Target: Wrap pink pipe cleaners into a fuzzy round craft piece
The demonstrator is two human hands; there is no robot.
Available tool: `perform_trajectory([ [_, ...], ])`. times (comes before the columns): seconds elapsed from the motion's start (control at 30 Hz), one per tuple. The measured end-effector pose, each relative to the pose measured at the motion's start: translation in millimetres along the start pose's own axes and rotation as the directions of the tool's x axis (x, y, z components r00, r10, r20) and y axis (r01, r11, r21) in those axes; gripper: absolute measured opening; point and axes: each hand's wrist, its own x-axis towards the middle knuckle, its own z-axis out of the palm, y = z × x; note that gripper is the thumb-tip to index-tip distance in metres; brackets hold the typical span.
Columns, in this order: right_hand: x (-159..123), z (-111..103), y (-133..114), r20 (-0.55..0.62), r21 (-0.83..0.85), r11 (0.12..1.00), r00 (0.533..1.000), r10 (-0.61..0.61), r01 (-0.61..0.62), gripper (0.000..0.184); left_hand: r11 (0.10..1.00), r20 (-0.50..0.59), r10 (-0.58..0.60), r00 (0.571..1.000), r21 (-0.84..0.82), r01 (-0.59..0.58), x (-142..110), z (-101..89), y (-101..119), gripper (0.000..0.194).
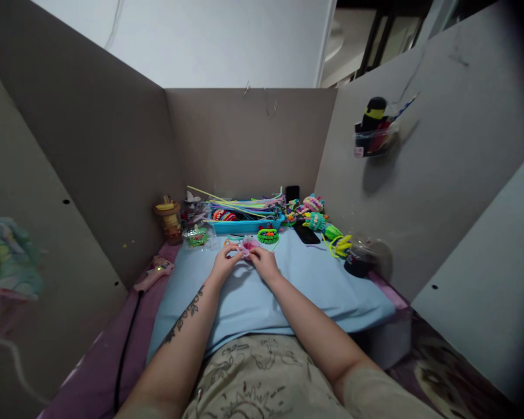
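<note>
Both hands meet over the blue cloth (pixel 297 291), holding a small pink and lilac piece (pixel 248 245) that looks bent from fuzzy pipe cleaners. My left hand (pixel 224 263) pinches its left side between thumb and fingers. On the right side, my right hand (pixel 264 262) grips it with the fingers curled. The fingers partly cover the piece, so its full shape is hidden. Just behind it lies a green fuzzy ring-like piece (pixel 268 236) with orange and red in its middle.
A blue tray (pixel 244 227) of loose pipe cleaners stands at the back. A drink cup (pixel 171 220) and a pink glue gun (pixel 156 273) are on the left. Rightward lie a dark phone (pixel 306 233), colourful fuzzy pieces (pixel 315 221) and a black container (pixel 358 262). Grey panels (pixel 253 139) enclose the table.
</note>
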Motion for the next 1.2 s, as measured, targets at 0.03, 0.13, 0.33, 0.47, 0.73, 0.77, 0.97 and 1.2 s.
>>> perform_trajectory([
  [0.03, 0.2, 0.0, 0.0, -0.002, -0.006, 1.0, 1.0, -0.003, 0.003, 0.015, 1.0, -0.005, -0.001, 1.0, -0.004, 0.001, 0.6, 0.2, -0.8, 0.025],
  [0.13, 1.6, -1.5, -0.2, -0.003, -0.019, 0.999, 1.0, -0.026, 0.026, 0.015, 1.0, -0.056, -0.014, 0.998, -0.013, 0.013, 5.0, -3.0, -7.9, 0.024],
  [0.33, 5.9, -4.5, 3.0, 0.011, -0.035, 0.997, 0.998, -0.065, 0.065, 0.017, 0.996, -0.303, -0.079, 0.95, 0.004, 0.084, 16.3, -16.2, -29.8, 0.029],
  [0.47, 5.9, -5.1, 4.7, 0.054, -0.025, 0.996, 0.995, -0.081, 0.083, 0.017, 0.994, -0.304, -0.068, 0.95, 0.057, 0.09, 16.1, -13.5, -31.6, 0.03],
  [0.73, 1.3, -5.7, -1.5, 0.083, -0.046, 0.992, 0.99, -0.116, 0.12, 0.014, 0.914, -0.115, 0.257, 0.959, 0.352, -0.203, -5.5, -4.0, 4.9, 0.021],
  [0.77, 1.0, -5.5, -1.6, 0.083, -0.045, 0.992, 0.99, -0.115, 0.119, 0.014, 0.875, -0.044, 0.283, 0.958, 0.42, -0.239, -7.6, -2.6, 6.7, 0.016],
  [0.97, 5.7, -8.1, 4.3, -0.047, 0.127, 0.99, 0.998, -0.049, 0.054, 0.02, 0.837, 0.023, 0.272, 0.962, 0.487, -0.248, -2.8, 0.4, -2.9, 0.011],
  [1.2, 4.8, -13.4, 2.6, -0.059, 0.135, 0.988, 0.996, -0.071, 0.079, 0.024, 0.87, -0.026, 0.266, 0.964, 0.436, -0.229, 2.5, -4.8, -5.8, 0.014],
])
